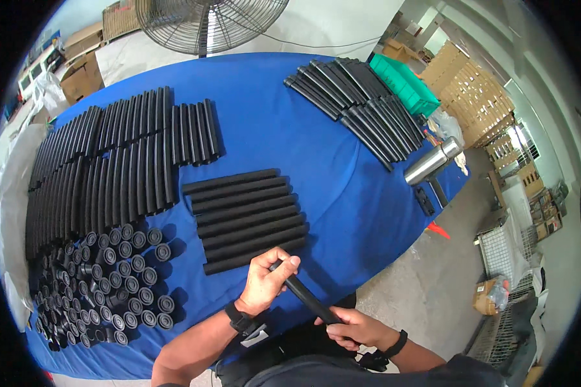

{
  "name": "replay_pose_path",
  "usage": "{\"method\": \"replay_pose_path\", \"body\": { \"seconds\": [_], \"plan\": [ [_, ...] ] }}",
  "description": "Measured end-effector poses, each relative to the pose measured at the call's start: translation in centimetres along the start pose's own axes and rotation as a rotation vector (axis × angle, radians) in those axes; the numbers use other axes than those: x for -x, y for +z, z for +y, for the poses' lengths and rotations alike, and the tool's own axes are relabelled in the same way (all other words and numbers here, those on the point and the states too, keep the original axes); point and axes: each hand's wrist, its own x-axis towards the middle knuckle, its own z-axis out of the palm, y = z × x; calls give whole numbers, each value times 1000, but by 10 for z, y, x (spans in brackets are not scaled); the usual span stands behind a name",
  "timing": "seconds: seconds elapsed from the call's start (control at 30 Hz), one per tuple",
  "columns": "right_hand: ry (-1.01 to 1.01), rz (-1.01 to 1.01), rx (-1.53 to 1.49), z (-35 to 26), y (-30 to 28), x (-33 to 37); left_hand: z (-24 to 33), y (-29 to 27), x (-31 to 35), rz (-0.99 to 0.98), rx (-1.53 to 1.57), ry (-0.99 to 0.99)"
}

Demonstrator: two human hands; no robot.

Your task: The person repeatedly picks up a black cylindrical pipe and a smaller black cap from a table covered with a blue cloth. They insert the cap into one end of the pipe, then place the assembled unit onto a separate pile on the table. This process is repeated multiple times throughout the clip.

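Note:
A black tube (308,298) slants between my two hands above the near edge of the blue-covered table. My left hand (265,281) is closed round its upper end, the thumb lying close to the tip. Round the lower end wraps my right hand (358,327), its fingers curled and partly hiding that end. Just beyond my left hand, several black foam-like sleeves (252,216) lie side by side in a row on the cloth. To the left is a crowd of small round black caps (132,284) with ringed faces.
Stacked black tubes (110,168) cover the table's left side; more tubes (361,106) lie at the far right beside a green bin (403,84). A steel flask (432,161) rests near the right edge of the blue cloth (265,109). A large fan (206,26) stands behind.

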Motion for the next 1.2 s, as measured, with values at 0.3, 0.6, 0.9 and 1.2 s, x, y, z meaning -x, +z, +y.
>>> {"method": "replay_pose_path", "body": {
  "seconds": [0.3,0.6,0.9,1.2],
  "plan": [
    [-145,170,-108,6,-13,6,11,0,-3,-94,-10,-142],
    [-142,202,337,13,-8,7,0,-2,-6,-76,-54,-52],
    [-19,-42,-315,10,-2,-2,8,-4,-6,-9,-52,45],
    [18,-26,-198,17,-11,-9,4,-10,-5,-66,-86,31]
  ]
}}
